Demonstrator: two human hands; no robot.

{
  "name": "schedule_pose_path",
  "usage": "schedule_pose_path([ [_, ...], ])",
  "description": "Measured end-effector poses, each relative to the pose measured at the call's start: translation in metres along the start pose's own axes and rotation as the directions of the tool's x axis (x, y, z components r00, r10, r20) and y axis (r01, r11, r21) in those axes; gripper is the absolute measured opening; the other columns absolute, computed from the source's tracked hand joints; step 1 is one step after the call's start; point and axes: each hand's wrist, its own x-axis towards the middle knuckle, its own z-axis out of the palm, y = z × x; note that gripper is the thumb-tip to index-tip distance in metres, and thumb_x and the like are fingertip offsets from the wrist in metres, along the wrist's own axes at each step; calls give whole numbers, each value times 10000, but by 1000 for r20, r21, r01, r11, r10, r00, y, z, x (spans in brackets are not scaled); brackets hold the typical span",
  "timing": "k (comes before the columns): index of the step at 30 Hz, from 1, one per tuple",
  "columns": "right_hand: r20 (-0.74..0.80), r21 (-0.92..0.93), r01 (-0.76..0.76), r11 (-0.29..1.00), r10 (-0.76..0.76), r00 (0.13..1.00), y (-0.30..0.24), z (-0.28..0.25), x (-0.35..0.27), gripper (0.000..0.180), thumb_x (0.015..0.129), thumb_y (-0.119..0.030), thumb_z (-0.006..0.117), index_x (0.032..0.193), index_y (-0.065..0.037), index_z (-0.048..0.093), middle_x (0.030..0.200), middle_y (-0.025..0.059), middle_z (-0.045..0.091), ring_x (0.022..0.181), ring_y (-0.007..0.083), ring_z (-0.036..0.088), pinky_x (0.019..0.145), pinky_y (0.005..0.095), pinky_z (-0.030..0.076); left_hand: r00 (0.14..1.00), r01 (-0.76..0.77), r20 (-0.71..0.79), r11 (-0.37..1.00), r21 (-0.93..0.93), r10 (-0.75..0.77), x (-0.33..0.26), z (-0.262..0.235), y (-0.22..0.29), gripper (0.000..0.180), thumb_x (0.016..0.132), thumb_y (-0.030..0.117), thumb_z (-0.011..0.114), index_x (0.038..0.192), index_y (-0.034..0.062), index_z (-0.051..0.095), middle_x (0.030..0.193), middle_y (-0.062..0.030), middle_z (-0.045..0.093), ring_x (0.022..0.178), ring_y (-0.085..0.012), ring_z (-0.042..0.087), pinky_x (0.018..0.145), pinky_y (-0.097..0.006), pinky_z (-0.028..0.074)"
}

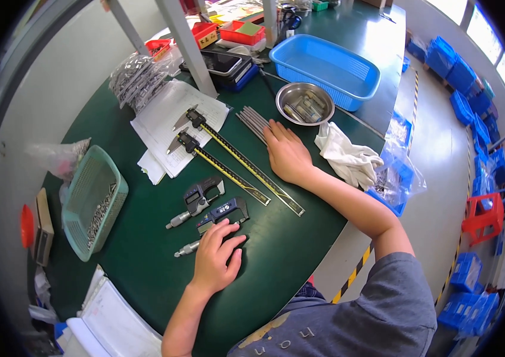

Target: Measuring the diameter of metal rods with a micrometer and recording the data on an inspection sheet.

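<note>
My left hand rests at the lower edge of a digital micrometer, fingers apart and the tips against its body. A second digital micrometer lies just beyond it. My right hand is laid over the near end of a bundle of thin grey rods, fingers stretched out; its palm hides part of them. Between the hands, two digital calipers lie side by side on a slant, their jaws toward the papers. A white glove lies crumpled to the right of my right hand.
On the green table stand a steel bowl of small cylindrical parts, a blue basket and a pale green basket holding small metal pieces. Papers lie behind the calipers. A grey post rises at the back.
</note>
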Motion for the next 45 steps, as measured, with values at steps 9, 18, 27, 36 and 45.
schedule_pose_path([
  [9, 65, -50, -4, 999, 7, 998, 7, 33, 72, 515, 838, -158, 489, 1316, 19, 419, 1403, 186, 392, 1323, 306, 346, 1092, 433, 287, 997, -60, -34, 976, 210, 68, -12, 18, 5, 273, 690, 66, 607, 959, 77, 658, 1124, -110, 598, 1170, -337, 512, 1006, -498, 354],
  [18, 1, 46, 80, 996, -80, 997, 25, 41, 94, 463, 782, -148, 524, 1218, 4, 522, 1327, 190, 467, 1261, 316, 414, 1021, 443, 353, 999, -32, -29, 981, 191, 38, -8, 18, 7, 264, 685, 76, 614, 946, 72, 651, 1099, -102, 601, 1142, -314, 530, 964, -468, 402],
  [27, -122, 113, -61, 992, 75, 990, 9, 36, 87, 361, 767, -147, 587, 1108, -30, 583, 1218, 151, 530, 1144, 319, 491, 951, 422, 407, 990, -51, -118, 982, 181, 73, -10, 18, 6, 231, 671, 67, 624, 900, 65, 659, 1036, -94, 628, 1079, -305, 566, 932, -434, 431],
  [36, -179, 10, -155, 988, 154, 972, -4, 47, 81, 295, 775, -85, 562, 1061, -26, 600, 1105, 104, 552, 1026, 287, 514, 868, 396, 436, 983, -54, -164, 980, 190, 86, -11, 20, 5, 206, 657, 51, 627, 861, 59, 656, 991, -100, 631, 1043, -318, 575, 891, -429, 452],
  [45, -128, -20, -210, 977, 206, 970, -8, 33, 62, 409, 756, -45, 554, 1164, -24, 576, 1189, 108, 515, 1095, 287, 486, 918, 395, 424, 980, -55, -180, 980, 189, 89, -13, 19, 5, 194, 654, 40, 627, 844, 55, 660, 976, -101, 632, 1035, -318, 582, 891, -432, 462],
])
